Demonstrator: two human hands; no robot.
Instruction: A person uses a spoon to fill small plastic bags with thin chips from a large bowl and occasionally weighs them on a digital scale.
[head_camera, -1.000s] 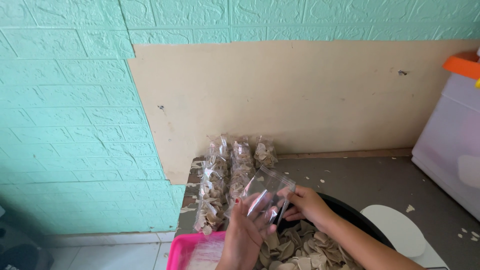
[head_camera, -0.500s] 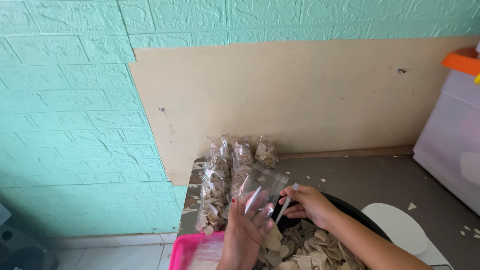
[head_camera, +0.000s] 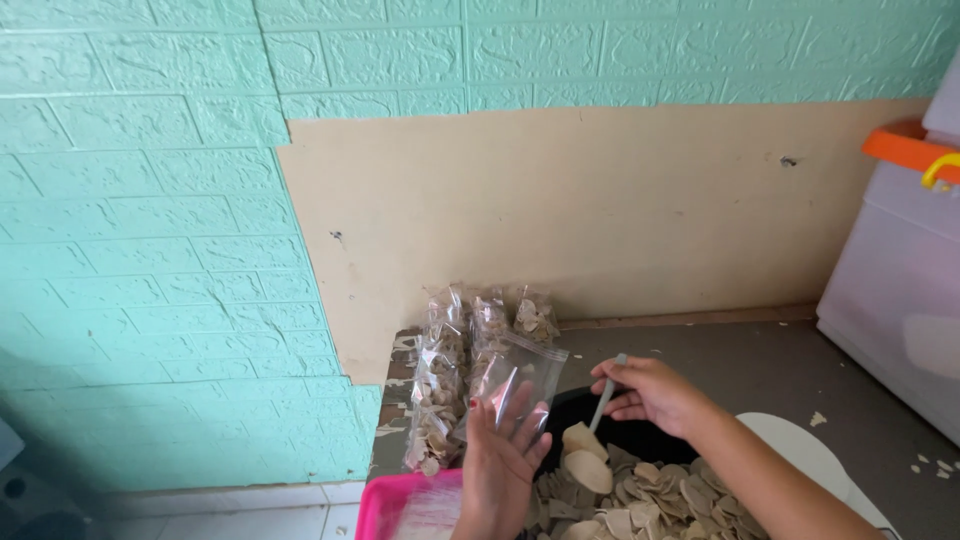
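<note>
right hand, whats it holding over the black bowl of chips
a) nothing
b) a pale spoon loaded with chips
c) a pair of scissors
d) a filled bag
b: the right hand grips the handle of a pale spoon carrying a few chips above the black bowl, while the left hand holds an empty clear bag beside it.

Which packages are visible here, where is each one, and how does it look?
Empty clear plastic bag: held upright in the left hand, flat, rectangular.
Filled clear bags: piled by the wall behind the hand, holding pale beige chips.
No labels, signs or screens show.
</note>
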